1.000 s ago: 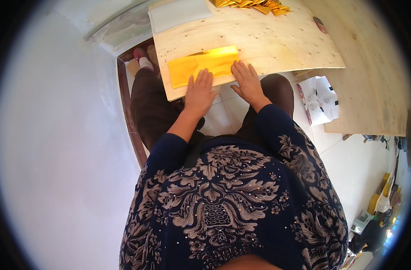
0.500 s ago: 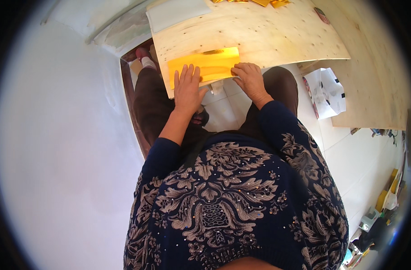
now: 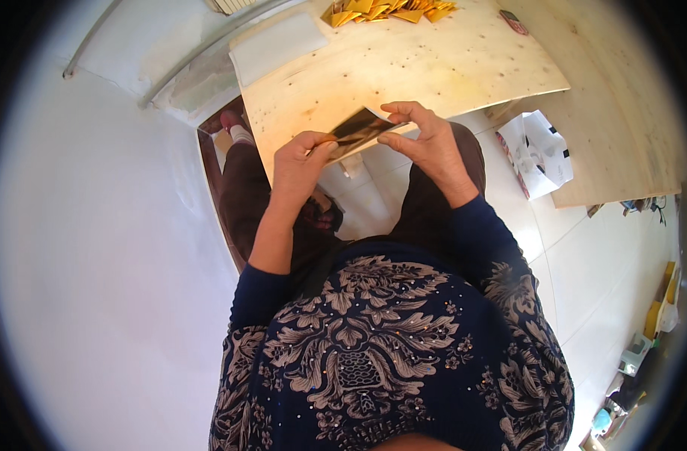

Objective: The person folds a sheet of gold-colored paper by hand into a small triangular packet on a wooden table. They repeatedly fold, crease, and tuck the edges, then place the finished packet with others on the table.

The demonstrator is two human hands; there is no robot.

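Observation:
A shiny sheet of gold foil paper point(image 3: 364, 128) is held up over the near edge of the wooden table, tilted so that its surface looks dark and mirror-like. My left hand point(image 3: 298, 164) pinches its left end between thumb and fingers. At the right end, my right hand point(image 3: 432, 143) has the sheet between thumb and bent fingers. It looks narrower than a flat sheet; whether it is folded I cannot tell.
Several folded gold paper pieces point(image 3: 388, 10) lie heaped at the table's point(image 3: 434, 64) far side. A pale flat sheet point(image 3: 277, 46) rests at the far left, and a small red-and-dark object point(image 3: 514, 22) at the far right. A white bag point(image 3: 535, 154) stands right of my knee.
Both hands have lifted the gold foil paper from the tabletop and tilted it. My left hand went from flat on it to pinching its end. More of the gold heap shows.

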